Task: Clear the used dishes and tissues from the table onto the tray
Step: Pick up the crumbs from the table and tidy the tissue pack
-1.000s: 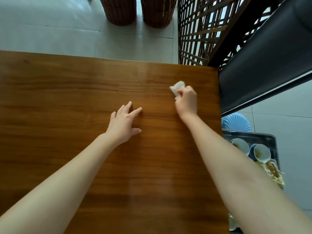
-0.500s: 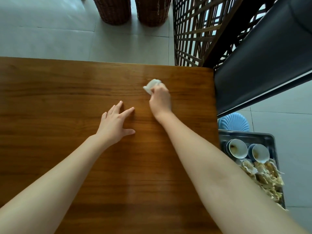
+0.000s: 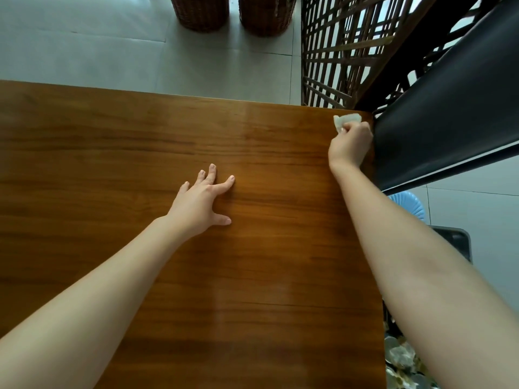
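On the far right corner of the brown wooden desk (image 3: 140,164), the right hand (image 3: 349,144) is closed tight around a small crumpled white tissue (image 3: 346,120). A bit of the tissue pokes out above the fingers and sits right by the desk's corner. The left hand (image 3: 200,204) lies flat near the middle of the desk with its fingers spread wide, holding nothing. Just past the right edge of the desk is a dark grey metal tray (image 3: 456,240), mostly hidden behind the right arm. Pale scraps (image 3: 401,360) show low down beside the desk, maybe food or tissues, but it is hard to tell. A light blue ridged round thing (image 3: 408,204) peeks out beside the tray. Beyond the desk's far edge stand two brown woven baskets (image 3: 233,11) on the pale tiled floor (image 3: 84,46).
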Available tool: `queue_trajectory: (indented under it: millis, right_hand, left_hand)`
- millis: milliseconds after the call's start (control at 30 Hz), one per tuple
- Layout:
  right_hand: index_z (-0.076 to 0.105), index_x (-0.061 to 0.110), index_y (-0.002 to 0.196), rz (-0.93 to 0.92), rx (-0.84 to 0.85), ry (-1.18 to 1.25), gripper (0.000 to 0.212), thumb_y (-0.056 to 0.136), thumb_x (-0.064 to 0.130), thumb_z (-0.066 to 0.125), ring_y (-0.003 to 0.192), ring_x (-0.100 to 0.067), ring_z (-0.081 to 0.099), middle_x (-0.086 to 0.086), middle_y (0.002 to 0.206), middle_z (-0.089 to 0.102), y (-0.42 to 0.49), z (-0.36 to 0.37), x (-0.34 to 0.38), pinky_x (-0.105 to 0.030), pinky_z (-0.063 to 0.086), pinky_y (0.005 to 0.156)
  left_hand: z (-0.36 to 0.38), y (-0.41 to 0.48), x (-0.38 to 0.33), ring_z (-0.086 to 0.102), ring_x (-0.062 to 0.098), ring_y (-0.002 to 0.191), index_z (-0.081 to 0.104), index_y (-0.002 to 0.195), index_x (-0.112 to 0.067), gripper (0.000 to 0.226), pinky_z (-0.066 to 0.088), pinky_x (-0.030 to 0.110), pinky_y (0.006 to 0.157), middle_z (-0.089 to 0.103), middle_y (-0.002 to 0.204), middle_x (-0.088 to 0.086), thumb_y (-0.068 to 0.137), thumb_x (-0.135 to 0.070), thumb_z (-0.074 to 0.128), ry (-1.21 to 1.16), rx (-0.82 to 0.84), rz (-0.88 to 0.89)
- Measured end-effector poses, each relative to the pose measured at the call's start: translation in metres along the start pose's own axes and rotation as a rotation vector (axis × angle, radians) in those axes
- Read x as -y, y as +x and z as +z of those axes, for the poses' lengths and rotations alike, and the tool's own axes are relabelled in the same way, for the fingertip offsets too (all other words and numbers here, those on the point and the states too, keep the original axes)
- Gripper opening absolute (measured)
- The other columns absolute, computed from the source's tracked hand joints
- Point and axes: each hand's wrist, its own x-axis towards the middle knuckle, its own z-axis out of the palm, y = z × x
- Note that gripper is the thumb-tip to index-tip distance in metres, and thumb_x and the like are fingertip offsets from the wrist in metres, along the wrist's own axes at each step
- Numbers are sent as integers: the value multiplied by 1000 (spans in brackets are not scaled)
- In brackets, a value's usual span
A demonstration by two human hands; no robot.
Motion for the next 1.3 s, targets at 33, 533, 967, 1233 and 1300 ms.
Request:
queue_trajectory:
  millis: [33,533,967,1233,1300]
  right_hand:
    - [63,4,113,-3,20,19,22,95,7,52,113,-15,54,-9,125,56,-4,6,10,-2,34,75]
    - [63,1,114,-196,120,57,24,92,5,55,106,-17,55,-11,116,58,-9,0,-8,-5,36,76]
    - [66,3,101,-309,237,103,15,93,1,52,102,-7,53,-5,114,58,-30,50,69,-6,36,80]
    - [65,0,113,-565,351,74,24,91,-2,54,97,-16,54,-11,106,60,-59,41,42,-14,39,79]
    - [65,-1,112,-467,286,71,24,91,-2,54,97,-16,54,-11,106,60,-45,26,24,-12,38,78]
  left_hand:
    - [0,0,0,0,25,147,10,150,-40,95,11,46,117,-7,160,5,78,-40,74,-1,3,-1]
    - [-7,-2,6,-1,23,147,10,149,-42,91,9,46,117,-9,160,2,81,-41,71,-34,49,29]
    - [-4,2,4,-3,24,147,9,150,-41,93,13,47,117,-11,159,4,82,-36,72,-12,50,17]
    - [-3,2,4,-4,24,147,8,150,-41,92,13,46,117,-12,159,4,82,-37,71,-20,59,18]
    - [-3,2,6,-3,24,147,8,149,-41,91,12,45,117,-11,159,3,83,-38,70,-27,51,27]
